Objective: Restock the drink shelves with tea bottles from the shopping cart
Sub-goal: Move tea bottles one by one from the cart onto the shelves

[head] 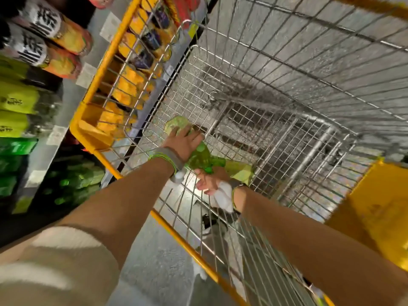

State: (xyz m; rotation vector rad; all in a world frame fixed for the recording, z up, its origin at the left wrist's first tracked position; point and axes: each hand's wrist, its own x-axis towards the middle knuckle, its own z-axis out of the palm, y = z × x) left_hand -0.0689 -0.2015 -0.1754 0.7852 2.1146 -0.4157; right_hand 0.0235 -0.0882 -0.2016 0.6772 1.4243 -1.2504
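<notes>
On the far left the drink shelves [33,89] carry rows of bottles lying with their caps toward the aisle, orange-labelled ones above and yellow-green ones below, and they sit just beside the yellow rim of the shopping cart [106,60]. Both arms reach down into the wire basket. The left hand [184,142] lies over the top of a green tea bottle [199,155] near the cart's floor, fingers curved down round it, though blur keeps me from telling how firmly they close. Just right of it and lower, the right hand [208,180] has its fingers curled at the neck end of the green bottles, and a white cloth [223,195] is bunched against its palm; whether that hand pinches the bottle or only the cloth I cannot tell. A second yellow-green bottle [239,168] lies beside it. The risk, as I judge it, is a slip on the lift: the cloth may spoil the right hand's hold, and a bottle may catch on the wire side or yellow rim and drop back into the basket or onto the floor.
</notes>
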